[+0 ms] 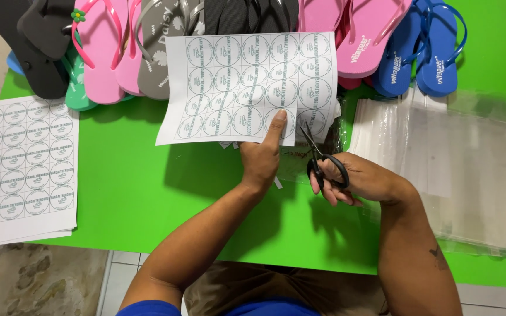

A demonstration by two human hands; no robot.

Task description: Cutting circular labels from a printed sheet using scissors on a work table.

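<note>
My left hand (263, 158) pinches the lower edge of a white sheet of round printed labels (247, 88), holding it up above the green table (136, 193). Just to the right of it, my right hand (355, 180) grips black-handled scissors (320, 158). Their blades point up at the sheet's lower right corner and are slightly apart at the paper's edge. Small paper scraps lie under the sheet.
A stack of similar label sheets (23, 167) lies at the table's left edge. Pink, grey, black, teal and blue flip-flops (376, 35) line the far side. A pile of clear plastic bags (458, 169) covers the right. Tiled floor shows below the near edge.
</note>
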